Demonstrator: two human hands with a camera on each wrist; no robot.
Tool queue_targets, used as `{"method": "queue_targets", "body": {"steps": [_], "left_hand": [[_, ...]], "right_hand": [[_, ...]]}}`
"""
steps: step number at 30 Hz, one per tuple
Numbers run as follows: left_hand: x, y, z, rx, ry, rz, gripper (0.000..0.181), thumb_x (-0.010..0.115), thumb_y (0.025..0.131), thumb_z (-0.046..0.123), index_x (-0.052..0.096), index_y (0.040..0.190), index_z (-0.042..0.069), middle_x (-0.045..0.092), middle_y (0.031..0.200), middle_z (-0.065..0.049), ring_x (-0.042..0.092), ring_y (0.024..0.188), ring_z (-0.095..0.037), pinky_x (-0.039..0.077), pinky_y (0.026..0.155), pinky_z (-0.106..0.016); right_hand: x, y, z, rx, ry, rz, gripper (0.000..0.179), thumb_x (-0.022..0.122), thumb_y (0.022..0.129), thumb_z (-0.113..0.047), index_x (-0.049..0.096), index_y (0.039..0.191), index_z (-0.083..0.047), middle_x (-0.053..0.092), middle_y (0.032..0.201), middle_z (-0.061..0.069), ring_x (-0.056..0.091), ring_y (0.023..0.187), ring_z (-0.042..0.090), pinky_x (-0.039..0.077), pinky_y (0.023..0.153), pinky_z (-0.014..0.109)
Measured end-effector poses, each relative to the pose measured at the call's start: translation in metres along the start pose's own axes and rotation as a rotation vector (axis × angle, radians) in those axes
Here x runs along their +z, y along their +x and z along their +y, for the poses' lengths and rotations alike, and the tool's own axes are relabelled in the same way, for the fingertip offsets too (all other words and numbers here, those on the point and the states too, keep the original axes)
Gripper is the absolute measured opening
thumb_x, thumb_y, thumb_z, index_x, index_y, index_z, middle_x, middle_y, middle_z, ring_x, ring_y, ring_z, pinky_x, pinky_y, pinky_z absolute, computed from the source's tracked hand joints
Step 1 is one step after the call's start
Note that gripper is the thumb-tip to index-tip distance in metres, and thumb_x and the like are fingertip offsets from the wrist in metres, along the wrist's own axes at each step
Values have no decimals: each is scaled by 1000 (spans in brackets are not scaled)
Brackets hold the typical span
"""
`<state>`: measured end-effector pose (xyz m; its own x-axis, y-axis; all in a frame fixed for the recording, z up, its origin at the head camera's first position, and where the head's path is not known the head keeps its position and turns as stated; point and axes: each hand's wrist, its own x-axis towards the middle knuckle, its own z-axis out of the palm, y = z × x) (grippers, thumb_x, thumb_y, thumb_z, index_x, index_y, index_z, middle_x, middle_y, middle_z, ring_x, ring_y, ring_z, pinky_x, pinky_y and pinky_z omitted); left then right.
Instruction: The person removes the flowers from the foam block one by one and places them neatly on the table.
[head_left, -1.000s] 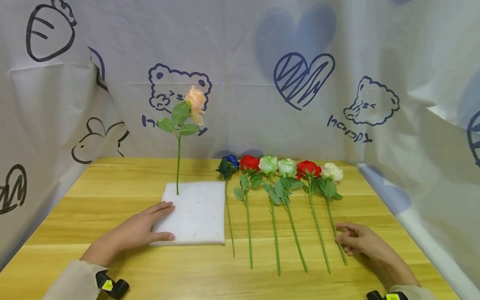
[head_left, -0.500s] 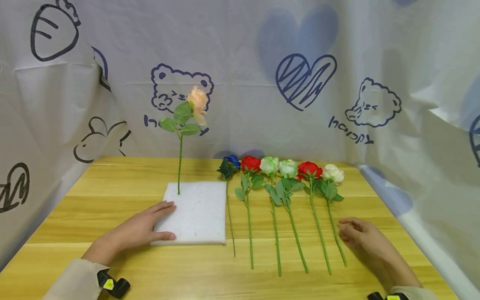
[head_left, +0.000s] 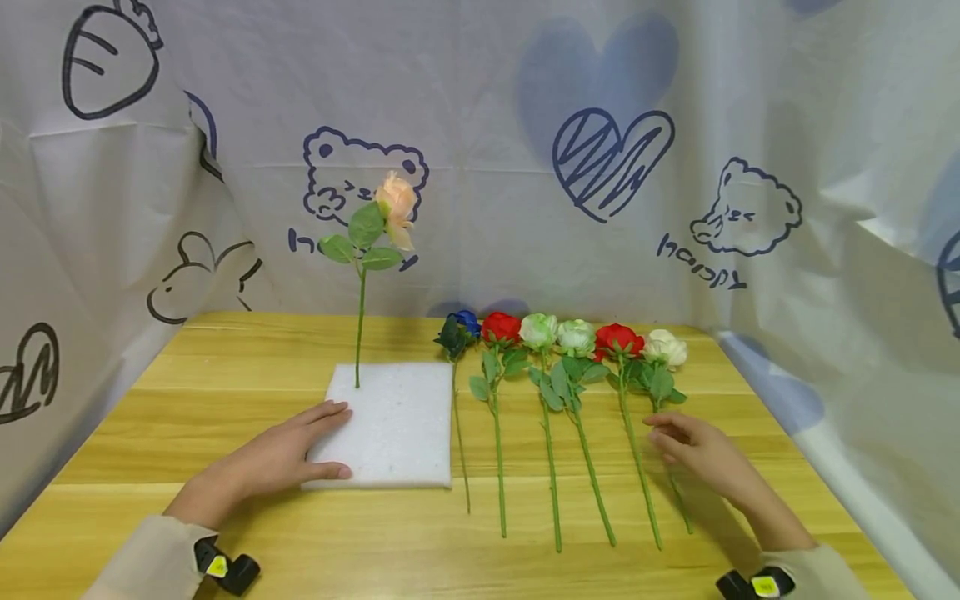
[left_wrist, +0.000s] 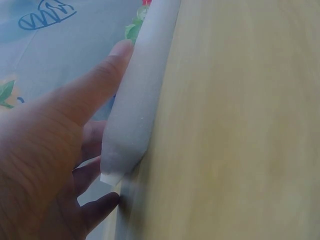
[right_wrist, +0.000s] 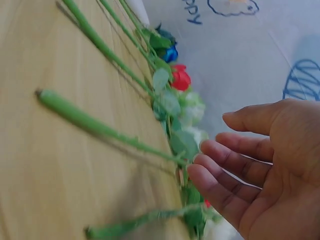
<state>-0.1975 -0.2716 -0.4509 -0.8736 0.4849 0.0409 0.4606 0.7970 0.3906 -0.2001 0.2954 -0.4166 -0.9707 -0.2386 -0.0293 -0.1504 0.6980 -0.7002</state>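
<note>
My left hand (head_left: 273, 458) rests on the left side of a white foam block (head_left: 397, 433), thumb and fingers spread; the left wrist view shows the thumb lying along the block (left_wrist: 137, 95). A peach artificial rose (head_left: 395, 200) stands upright in the block near its back left corner. My right hand (head_left: 705, 454) hovers over the stem of the white rose (head_left: 665, 347), fingers slightly bent and apart. In the right wrist view, nothing sits between the thumb and fingers of this hand (right_wrist: 265, 160); green stems lie beyond it.
Left of the white rose lie a red rose (head_left: 618, 337), two pale green roses (head_left: 575, 336), another red rose (head_left: 500, 327) and a blue rose (head_left: 467, 322), in a row on the wooden table (head_left: 240, 367). A printed cloth (head_left: 480, 108) hangs behind and at both sides.
My right hand has moved away from the white rose's stem, then forward and left over it, with its fingers opening a little. The left hand stays on the foam block.
</note>
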Motion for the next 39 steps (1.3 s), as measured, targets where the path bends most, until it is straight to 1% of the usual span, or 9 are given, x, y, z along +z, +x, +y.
{"method": "queue_targets", "body": {"steps": [3,5,9,13,19,23,30,34,39], "left_hand": [[0,0,0,-5,0,-3,98,56,83,72,40,148,1,35,153,-17,32,139,-41,33,107,-57],[0,-1,0,-7,0,-5,98,56,83,72,40,149,1,34,153,-17,32,139,-41,33,107,-57],[-1,-1,1,-6,-1,-3,98,57,83,71,40,148,1,34,153,-18,32,139,-41,33,107,-57],[-1,-1,0,-5,1,-3,98,57,83,71,40,148,0,35,153,-18,32,139,-42,33,107,-57],[0,-1,-1,-8,-1,-8,99,56,83,72,39,149,1,34,153,-18,31,139,-41,32,108,-57],[1,-1,-2,-5,6,-5,99,55,83,73,39,149,1,33,154,-17,31,139,-41,31,109,-57],[0,-1,-1,-10,-1,-12,99,56,83,73,39,149,2,33,154,-17,31,140,-41,32,108,-57],[-1,-1,-1,-14,-3,-11,99,56,82,73,39,149,2,33,154,-18,31,140,-41,32,108,-57],[0,-1,-2,-17,-1,-9,99,55,82,74,39,149,2,33,154,-17,31,140,-41,31,109,-57]], "right_hand": [[3,6,-10,-44,-73,8,47,57,100,-35,57,133,-1,66,117,16,65,97,26,55,75,35],[6,10,-17,-73,-107,8,46,57,100,-34,58,132,-1,66,117,13,63,101,27,55,78,37],[12,17,-31,-124,-149,0,43,58,100,-34,60,131,-3,68,113,7,62,103,27,54,80,41],[20,26,-45,-174,-162,-17,42,58,100,-34,61,131,-6,68,112,4,63,103,27,54,81,44],[36,40,-69,-247,-125,-90,40,58,100,-30,59,133,-9,65,118,7,61,108,24,53,87,44],[48,49,-84,-293,-110,-131,39,59,100,-28,59,133,-7,64,120,11,61,109,24,54,88,41],[69,66,-105,-363,-129,-171,38,58,101,-29,59,133,-10,64,121,10,61,108,22,54,86,40],[80,75,-116,-395,-118,-194,38,58,101,-29,58,135,-11,63,123,11,60,109,22,54,87,39],[93,82,-128,-416,-87,-221,39,58,101,-24,56,136,-9,61,127,14,59,112,25,53,90,44]]}}
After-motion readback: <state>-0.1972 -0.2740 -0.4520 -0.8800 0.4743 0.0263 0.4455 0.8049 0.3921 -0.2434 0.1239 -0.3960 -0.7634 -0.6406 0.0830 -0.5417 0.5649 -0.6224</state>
